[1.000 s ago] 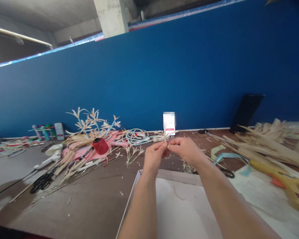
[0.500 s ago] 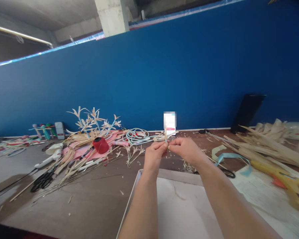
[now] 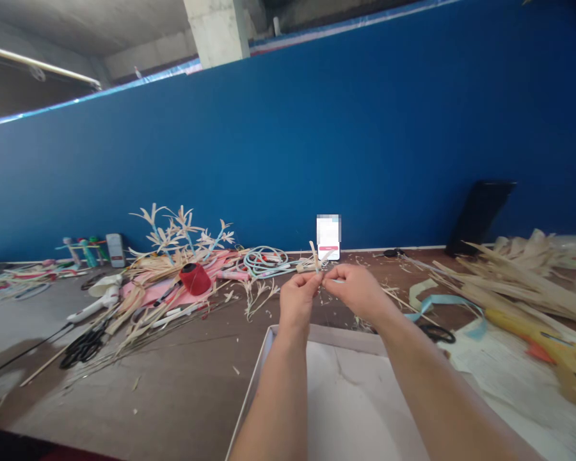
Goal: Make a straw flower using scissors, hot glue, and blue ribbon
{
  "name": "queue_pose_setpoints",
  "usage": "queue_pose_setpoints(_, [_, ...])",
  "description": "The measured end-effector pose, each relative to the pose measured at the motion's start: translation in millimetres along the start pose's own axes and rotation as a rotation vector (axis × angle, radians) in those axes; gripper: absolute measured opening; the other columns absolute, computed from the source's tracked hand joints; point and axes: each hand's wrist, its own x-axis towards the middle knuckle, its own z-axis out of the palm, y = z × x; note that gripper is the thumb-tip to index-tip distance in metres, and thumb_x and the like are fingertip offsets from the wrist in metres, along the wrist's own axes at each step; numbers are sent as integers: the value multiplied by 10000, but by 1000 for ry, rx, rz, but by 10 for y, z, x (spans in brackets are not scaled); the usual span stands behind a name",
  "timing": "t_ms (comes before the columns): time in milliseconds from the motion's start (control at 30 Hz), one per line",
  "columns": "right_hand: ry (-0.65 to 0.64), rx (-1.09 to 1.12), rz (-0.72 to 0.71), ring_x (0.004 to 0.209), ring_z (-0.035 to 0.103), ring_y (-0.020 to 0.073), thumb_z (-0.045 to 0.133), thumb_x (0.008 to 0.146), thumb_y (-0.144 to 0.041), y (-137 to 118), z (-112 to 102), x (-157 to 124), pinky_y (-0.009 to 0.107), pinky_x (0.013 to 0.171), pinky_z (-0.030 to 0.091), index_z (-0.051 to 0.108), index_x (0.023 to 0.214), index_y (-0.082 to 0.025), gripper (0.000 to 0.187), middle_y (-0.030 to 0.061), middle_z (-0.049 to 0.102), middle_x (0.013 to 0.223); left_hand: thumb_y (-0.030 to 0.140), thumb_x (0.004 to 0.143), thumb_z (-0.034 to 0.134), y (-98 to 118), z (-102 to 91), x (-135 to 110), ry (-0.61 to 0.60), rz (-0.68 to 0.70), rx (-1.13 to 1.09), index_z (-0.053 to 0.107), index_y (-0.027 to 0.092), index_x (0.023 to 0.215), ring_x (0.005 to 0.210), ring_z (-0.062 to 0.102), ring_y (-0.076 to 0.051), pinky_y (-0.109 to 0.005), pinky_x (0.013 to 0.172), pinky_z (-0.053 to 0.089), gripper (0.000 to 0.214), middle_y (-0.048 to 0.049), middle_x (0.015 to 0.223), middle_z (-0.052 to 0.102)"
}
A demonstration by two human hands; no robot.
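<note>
My left hand and my right hand meet fingertip to fingertip above the brown table. Both pinch a small pale straw piece that sticks up between them, with a thin light blue bit at its base. The hands hover just beyond the far edge of a white tray lying under my forearms.
Left of the hands lie straw flowers, a red thread spool, a blue cord coil, black scissors and a white tool. To the right are dried leaves, a yellow glue gun, blue ribbon. A blue wall backs the table.
The hands have stayed together at the same spot; the straw piece tip has tilted a little. The view has shifted slightly.
</note>
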Motion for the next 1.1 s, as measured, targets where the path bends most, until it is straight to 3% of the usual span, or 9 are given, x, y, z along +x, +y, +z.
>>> queue_pose_setpoints(267, [-36,-3,1,483,462,112,525,685,-372,-4,-7,-10,219,448,298,668,699,-180,240,-16,570,522,355,590,702,12,-16,7,4,-7,4,639,112,671,481,327,-49,-206,489,232,264,45,494,443])
queue_pose_setpoints(433, [-54,-38,-55,483,426,106,488,713,-379,7,-2,-10,223,443,272,623,596,-176,271,-23,518,487,334,608,684,23,-15,-3,25,9,84,652,125,688,505,383,-65,-215,535,298,226,30,537,511])
queue_pose_setpoints(633, [-32,-42,-11,468,425,107,504,690,-369,-6,4,-17,226,446,267,623,602,-181,239,-22,531,481,334,622,667,35,-13,-9,41,25,163,647,128,687,523,417,-77,-224,574,336,217,22,555,534])
queue_pose_setpoints(1100, [29,-152,-51,523,463,126,517,680,-358,14,47,-29,238,464,262,623,638,-203,192,2,601,593,333,638,646,26,-20,-1,43,51,235,633,119,698,532,419,-79,-215,544,320,223,15,571,522])
